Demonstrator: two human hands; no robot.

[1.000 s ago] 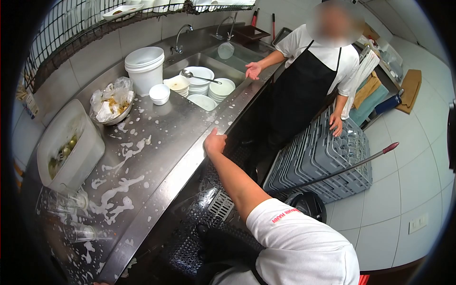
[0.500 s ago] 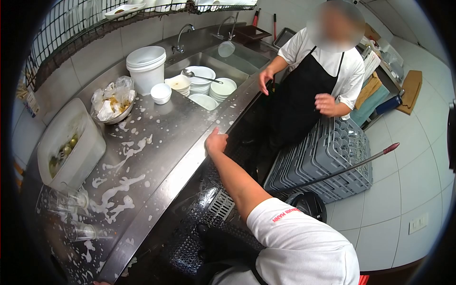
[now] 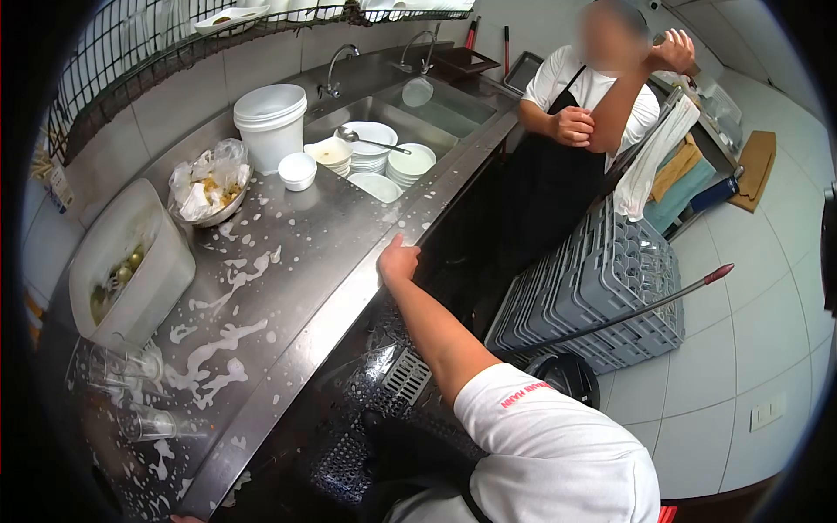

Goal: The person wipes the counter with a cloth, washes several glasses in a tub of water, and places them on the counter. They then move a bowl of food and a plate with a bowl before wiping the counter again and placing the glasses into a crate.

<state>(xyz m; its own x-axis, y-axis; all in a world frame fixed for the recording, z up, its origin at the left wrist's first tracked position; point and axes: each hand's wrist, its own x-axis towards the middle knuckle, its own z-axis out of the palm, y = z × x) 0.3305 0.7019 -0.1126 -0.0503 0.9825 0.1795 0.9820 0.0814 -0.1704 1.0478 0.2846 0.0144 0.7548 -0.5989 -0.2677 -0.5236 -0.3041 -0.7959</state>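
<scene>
My right hand [image 3: 399, 261] is curled over the front edge of the wet steel counter [image 3: 301, 253], its arm stretched out in front of me. Only a sliver of my left hand [image 3: 183, 519] shows at the bottom, by the same edge; its fingers are mostly hidden. Beyond my right hand, the sink [image 3: 362, 113] holds stacked white plates [image 3: 372, 136] and bowls [image 3: 331, 153], with a ladle [image 3: 370, 141] lying across them. Small white bowls [image 3: 297, 171] stand on the counter beside a stack of white buckets [image 3: 270, 126].
Left on the counter are a bowl of scraps [image 3: 209, 187], a plastic tub with cutlery [image 3: 131, 261], glasses lying down [image 3: 153, 423] and foam streaks. A co-worker [image 3: 558, 183] in a black apron stands by the sink. Grey glass racks [image 3: 593, 288] and a long handle [image 3: 645, 305] are at right.
The co-worker has leaned back and raised one forearm, the other hand now touching near its elbow. A white cloth now shows above the racks. My hands have stayed put.
</scene>
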